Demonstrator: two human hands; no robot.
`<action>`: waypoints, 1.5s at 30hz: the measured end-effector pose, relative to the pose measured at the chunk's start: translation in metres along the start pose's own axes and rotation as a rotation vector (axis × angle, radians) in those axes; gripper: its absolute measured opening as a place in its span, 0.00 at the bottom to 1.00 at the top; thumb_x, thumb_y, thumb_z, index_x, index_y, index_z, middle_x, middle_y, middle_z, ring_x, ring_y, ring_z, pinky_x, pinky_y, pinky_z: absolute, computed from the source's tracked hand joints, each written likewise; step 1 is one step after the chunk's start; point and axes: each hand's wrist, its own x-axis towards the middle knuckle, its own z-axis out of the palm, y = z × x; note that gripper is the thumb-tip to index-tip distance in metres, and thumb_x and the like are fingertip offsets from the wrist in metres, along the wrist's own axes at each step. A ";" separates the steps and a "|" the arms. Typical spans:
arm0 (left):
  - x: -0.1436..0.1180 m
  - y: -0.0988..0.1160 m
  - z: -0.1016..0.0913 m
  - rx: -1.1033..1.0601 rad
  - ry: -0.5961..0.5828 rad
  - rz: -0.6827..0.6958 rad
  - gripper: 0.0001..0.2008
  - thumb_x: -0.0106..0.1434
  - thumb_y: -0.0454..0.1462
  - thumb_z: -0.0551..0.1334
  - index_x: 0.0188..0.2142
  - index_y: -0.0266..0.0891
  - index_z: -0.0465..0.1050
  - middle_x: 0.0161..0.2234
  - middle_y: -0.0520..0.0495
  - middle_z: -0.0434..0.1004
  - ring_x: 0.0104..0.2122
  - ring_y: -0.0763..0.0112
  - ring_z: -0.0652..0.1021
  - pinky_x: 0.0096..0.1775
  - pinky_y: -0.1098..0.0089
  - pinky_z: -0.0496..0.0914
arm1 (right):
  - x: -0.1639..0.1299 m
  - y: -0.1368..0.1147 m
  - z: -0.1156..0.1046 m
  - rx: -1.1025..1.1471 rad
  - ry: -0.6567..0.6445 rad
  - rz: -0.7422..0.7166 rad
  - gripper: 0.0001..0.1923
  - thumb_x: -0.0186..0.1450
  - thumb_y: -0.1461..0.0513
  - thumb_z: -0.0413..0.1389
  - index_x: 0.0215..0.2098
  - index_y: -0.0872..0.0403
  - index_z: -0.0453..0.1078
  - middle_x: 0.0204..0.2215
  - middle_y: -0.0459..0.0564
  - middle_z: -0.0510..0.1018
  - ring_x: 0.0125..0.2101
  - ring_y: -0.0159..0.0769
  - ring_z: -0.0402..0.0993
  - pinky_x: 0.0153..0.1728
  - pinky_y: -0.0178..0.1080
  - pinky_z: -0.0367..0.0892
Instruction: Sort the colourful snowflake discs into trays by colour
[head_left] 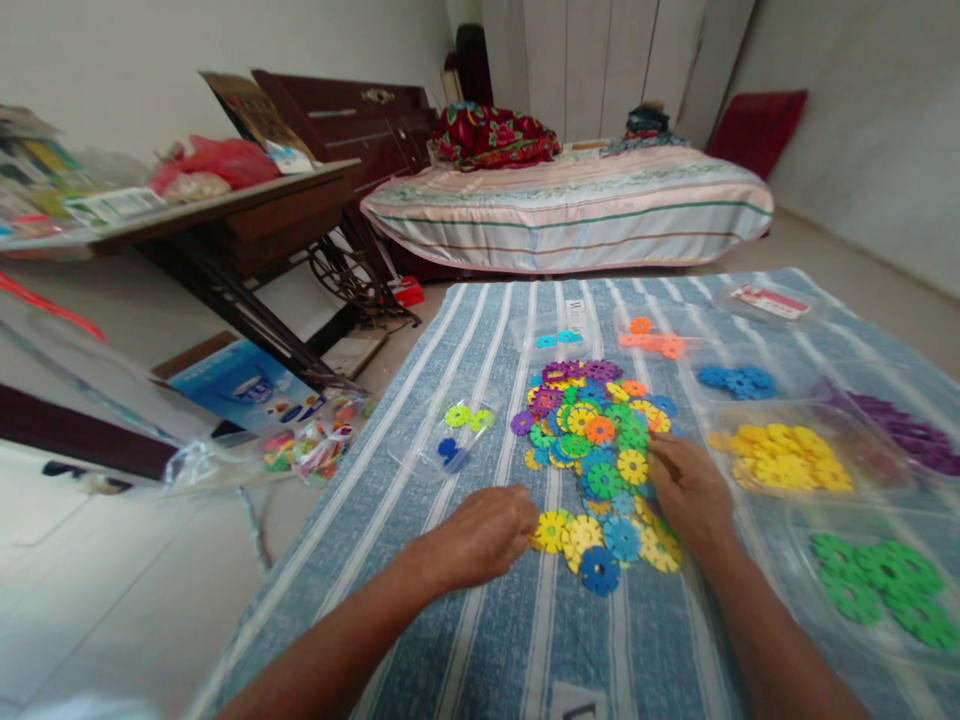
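A loose pile of flat, notched plastic flower-shaped discs [600, 430] in several colours lies on the striped cloth. My left hand [487, 532] is closed at the pile's near left edge, its fingertips touching or right beside a yellow disc [551, 532]. Whatever those fingers may hold is hidden. At the pile's right side is my right hand [694, 495], fingers drawn together by the green disc [634, 432] and the yellow one below it. I cannot make out anything between them. A dark blue disc [599, 570] lies at the pile's near end.
Clear boxes hold yellow discs [787, 458], green discs [874, 580], purple discs [907, 430], blue discs [736, 382] and orange pieces [652, 343]. Left of the pile, a clear tray [420, 455] holds lime and dark blue discs. A lidded box [772, 300] sits far right.
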 end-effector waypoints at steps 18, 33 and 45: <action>0.114 0.073 -0.034 -0.599 0.196 0.067 0.08 0.54 0.34 0.55 0.26 0.35 0.73 0.18 0.53 0.70 0.23 0.74 0.73 0.27 0.77 0.65 | 0.006 -0.007 0.002 0.007 -0.008 0.010 0.13 0.59 0.60 0.48 0.35 0.53 0.73 0.37 0.53 0.78 0.41 0.42 0.72 0.42 0.45 0.67; 0.057 0.025 -0.023 -0.029 0.190 -0.173 0.07 0.56 0.33 0.53 0.26 0.38 0.69 0.26 0.50 0.72 0.29 0.69 0.73 0.31 0.72 0.62 | 0.005 -0.006 0.001 -0.003 0.016 0.004 0.13 0.60 0.61 0.48 0.36 0.53 0.73 0.40 0.53 0.77 0.43 0.40 0.70 0.46 0.46 0.66; 0.020 0.014 0.018 0.002 0.113 -0.224 0.08 0.53 0.38 0.59 0.34 0.41 0.67 0.37 0.48 0.72 0.36 0.66 0.73 0.36 0.70 0.64 | 0.002 -0.003 0.000 0.009 0.005 0.000 0.13 0.60 0.60 0.48 0.35 0.53 0.74 0.40 0.53 0.77 0.43 0.40 0.71 0.46 0.47 0.66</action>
